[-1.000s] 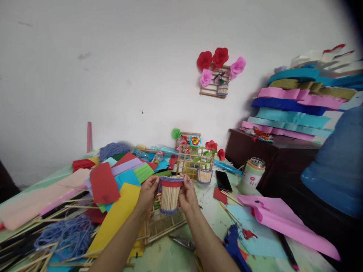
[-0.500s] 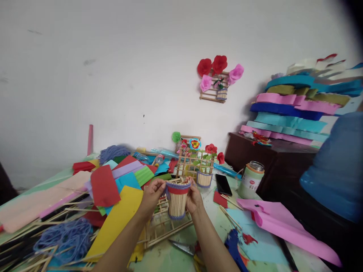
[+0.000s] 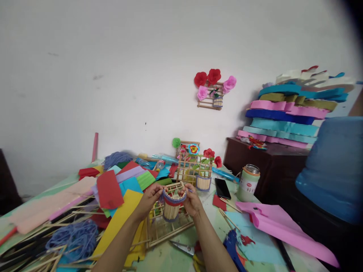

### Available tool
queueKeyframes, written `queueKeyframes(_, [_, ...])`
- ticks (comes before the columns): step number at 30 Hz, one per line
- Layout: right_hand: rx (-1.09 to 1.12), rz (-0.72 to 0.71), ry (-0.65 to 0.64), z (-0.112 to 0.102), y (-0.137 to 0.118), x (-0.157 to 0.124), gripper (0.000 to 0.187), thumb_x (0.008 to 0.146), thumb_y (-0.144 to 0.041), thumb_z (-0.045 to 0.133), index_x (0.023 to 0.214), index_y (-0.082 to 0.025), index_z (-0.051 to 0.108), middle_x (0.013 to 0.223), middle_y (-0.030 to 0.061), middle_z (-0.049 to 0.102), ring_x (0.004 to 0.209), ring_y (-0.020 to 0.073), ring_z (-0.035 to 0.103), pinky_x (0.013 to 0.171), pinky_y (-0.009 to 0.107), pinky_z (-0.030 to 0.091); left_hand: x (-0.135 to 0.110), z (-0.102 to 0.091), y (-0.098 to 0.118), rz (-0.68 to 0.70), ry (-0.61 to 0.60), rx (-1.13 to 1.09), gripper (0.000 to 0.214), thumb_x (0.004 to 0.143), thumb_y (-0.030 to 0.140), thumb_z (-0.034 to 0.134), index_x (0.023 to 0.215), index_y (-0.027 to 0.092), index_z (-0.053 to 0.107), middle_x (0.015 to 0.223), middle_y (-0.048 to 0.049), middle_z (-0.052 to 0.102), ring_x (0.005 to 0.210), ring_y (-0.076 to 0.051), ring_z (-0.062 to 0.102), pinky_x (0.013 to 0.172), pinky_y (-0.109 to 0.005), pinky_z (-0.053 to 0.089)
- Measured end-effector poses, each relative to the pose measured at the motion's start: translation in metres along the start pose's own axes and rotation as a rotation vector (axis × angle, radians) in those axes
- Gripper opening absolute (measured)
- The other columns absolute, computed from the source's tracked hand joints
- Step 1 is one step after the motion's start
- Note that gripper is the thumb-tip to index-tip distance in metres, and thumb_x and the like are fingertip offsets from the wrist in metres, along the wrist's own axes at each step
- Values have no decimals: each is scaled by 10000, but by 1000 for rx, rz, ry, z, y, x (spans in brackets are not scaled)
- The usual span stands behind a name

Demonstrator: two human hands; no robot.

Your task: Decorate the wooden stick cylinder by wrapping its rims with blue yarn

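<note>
Between my two hands hangs a small stick basket (image 3: 171,211), made of upright wooden sticks with a red band and purple yarn round its rim and base. My left hand (image 3: 153,194) pinches the rim on the left side. On the other side my right hand (image 3: 192,200) grips the rim with the fingers closed. The basket's open top tilts toward me, so its hollow inside shows. Beneath and behind it lies a lattice frame of sticks (image 3: 170,237), partly hidden by the basket and my hands.
Scissors (image 3: 183,247) lie close in front. Coloured paper sheets (image 3: 110,189) and tangled purple yarn (image 3: 74,240) cover the left. To the right are a phone (image 3: 222,188), a jar (image 3: 248,183) and pink paper (image 3: 286,230). A flower-decorated lattice (image 3: 195,166) stands behind.
The basket has tipped so that its open top faces me more, and both hands have turned with it, still on the rim. The whole view has shifted slightly.
</note>
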State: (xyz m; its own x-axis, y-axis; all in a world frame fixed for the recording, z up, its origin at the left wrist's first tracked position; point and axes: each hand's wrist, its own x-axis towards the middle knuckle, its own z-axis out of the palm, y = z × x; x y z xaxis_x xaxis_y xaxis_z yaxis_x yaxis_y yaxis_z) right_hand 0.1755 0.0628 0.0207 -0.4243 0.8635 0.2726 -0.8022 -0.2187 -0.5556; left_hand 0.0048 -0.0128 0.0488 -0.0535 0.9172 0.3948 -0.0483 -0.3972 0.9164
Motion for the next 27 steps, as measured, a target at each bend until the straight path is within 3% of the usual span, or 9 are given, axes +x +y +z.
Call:
queueKeyframes(7, [-27, 49, -14, -1, 6, -9, 278, 589, -166, 756, 793, -182, 569, 667, -36, 637, 591, 85, 601, 568, 188, 478, -28, -3, -5, -58, -21, -14, 237, 734, 387, 630, 772, 164, 561, 832, -38, 609, 730, -159, 529, 639, -245, 413])
queueKeyframes(13, [-56, 111, -2, -4, 11, -32, 281, 602, -138, 747, 821, -164, 574, 704, -12, 661, 624, 95, 620, 606, 196, 488, -48, -4, -15, -89, 35, -51, 261, 712, 409, 647, 758, 164, 568, 847, -37, 611, 773, -163, 536, 697, -256, 420])
queueKeyframes(20, [-9, 79, -3, -3, 14, -47, 281, 606, -149, 753, 824, -163, 575, 723, -12, 661, 633, 86, 616, 618, 186, 485, -54, 4, -17, -82, 61, -57, 278, 704, 421, 652, 744, 163, 556, 837, -32, 616, 764, -159, 537, 709, -258, 426])
queueKeyframes(27, [33, 57, -6, -1, 14, -50, 302, 573, -147, 777, 809, -143, 589, 691, 6, 670, 614, 89, 618, 603, 179, 480, -53, 1, -16, -78, 24, -1, 255, 720, 403, 646, 769, 165, 567, 770, -11, 592, 732, -151, 528, 685, -244, 421])
